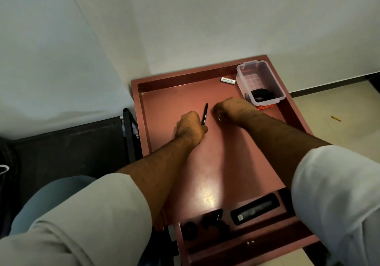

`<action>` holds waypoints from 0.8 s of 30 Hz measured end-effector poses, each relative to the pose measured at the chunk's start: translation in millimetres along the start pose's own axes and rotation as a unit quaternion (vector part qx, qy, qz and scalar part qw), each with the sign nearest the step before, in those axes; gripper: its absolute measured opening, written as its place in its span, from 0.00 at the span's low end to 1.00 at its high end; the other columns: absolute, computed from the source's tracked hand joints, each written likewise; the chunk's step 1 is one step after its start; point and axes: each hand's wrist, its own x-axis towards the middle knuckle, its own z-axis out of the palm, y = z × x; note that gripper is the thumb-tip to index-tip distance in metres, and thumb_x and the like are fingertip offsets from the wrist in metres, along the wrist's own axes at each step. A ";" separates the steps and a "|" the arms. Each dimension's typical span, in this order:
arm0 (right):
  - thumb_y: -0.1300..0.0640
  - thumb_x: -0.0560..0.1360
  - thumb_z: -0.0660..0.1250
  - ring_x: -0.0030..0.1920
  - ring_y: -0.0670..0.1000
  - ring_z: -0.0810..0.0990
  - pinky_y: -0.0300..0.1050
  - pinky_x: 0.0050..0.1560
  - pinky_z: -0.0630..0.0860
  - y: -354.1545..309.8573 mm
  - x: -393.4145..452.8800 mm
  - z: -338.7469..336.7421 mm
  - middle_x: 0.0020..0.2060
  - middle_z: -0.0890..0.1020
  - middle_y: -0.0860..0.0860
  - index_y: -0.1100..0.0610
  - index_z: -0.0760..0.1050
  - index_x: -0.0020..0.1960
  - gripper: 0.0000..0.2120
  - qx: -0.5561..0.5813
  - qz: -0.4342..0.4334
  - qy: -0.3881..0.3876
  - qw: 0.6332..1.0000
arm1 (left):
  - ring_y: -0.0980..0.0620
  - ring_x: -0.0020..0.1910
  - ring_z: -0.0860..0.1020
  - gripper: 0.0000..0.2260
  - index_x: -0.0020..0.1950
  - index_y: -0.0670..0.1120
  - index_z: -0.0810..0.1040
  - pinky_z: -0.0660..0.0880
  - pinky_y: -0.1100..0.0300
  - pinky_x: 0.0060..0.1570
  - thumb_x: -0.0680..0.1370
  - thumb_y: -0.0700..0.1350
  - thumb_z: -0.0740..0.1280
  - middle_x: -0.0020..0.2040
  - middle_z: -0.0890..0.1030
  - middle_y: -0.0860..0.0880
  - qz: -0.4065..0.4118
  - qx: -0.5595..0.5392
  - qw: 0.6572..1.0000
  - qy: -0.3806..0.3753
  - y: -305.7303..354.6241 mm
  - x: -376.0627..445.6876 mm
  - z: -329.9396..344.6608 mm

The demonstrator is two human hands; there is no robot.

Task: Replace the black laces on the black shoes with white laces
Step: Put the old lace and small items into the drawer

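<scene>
Both forearms reach out over a red desk (pixel 205 173) with a raised rim, sleeves pushed back to the elbow. The left hand (pixel 190 126) rests on the surface near the middle with its fingers curled under; a black pen (pixel 204 113) lies just beside it on the right, its near end meeting the knuckles, though whether the fingers actually grip it cannot be told. The right hand (pixel 233 110) is also fisted, knuckles down on the desk, right of the pen; a small metallic ring-like item (pixel 220 117) shows at its near edge, and what the fingers hold, if anything, cannot be told.

At the far right corner stands a clear plastic box (pixel 274 80) with a dark object inside. A small white tube (pixel 228 80) lies left of it. An open drawer (pixel 246 243) at the near edge holds a black case (pixel 255 209) and several small black parts (pixel 213 219).

No shoes or laces appear in view.
</scene>
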 end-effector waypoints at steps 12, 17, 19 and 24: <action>0.63 0.76 0.64 0.36 0.52 0.74 0.42 0.35 0.70 2.3 -8.8 -9.6 0.43 0.76 0.52 0.56 0.73 0.46 0.03 0.023 -0.027 -0.002 0.999 | 0.40 0.37 0.82 0.03 0.40 0.43 0.78 0.82 0.49 0.40 0.70 0.41 0.70 0.39 0.82 0.42 0.020 0.027 0.999 -0.012 -1.1 -5.4 -2.1; 0.74 0.73 0.65 0.34 0.60 0.81 0.52 0.34 0.81 24.5 -95.8 35.2 0.36 0.80 0.61 0.65 0.76 0.49 0.08 0.571 0.087 0.187 0.795 | 0.51 0.27 0.78 0.01 0.37 0.46 0.79 0.73 0.63 0.30 0.69 0.41 0.70 0.29 0.79 0.51 0.098 -0.029 0.993 -0.067 8.4 -81.9 21.3; 0.72 0.73 0.68 0.35 0.57 0.82 0.46 0.34 0.81 26.6 -156.9 63.4 0.37 0.81 0.61 0.67 0.77 0.51 0.07 0.653 0.134 0.219 0.713 | 0.50 0.29 0.78 0.01 0.39 0.45 0.81 0.75 0.59 0.31 0.69 0.42 0.71 0.30 0.80 0.51 0.109 -0.080 0.985 -0.106 4.9 -126.3 40.8; 0.67 0.74 0.69 0.39 0.58 0.83 0.43 0.38 0.82 44.2 -239.8 150.0 0.40 0.83 0.63 0.69 0.78 0.49 0.05 0.690 0.309 0.170 0.632 | 0.48 0.42 0.80 0.07 0.48 0.44 0.81 0.74 0.56 0.42 0.74 0.45 0.66 0.45 0.83 0.45 0.176 0.119 0.955 -0.206 -13.8 -203.0 96.7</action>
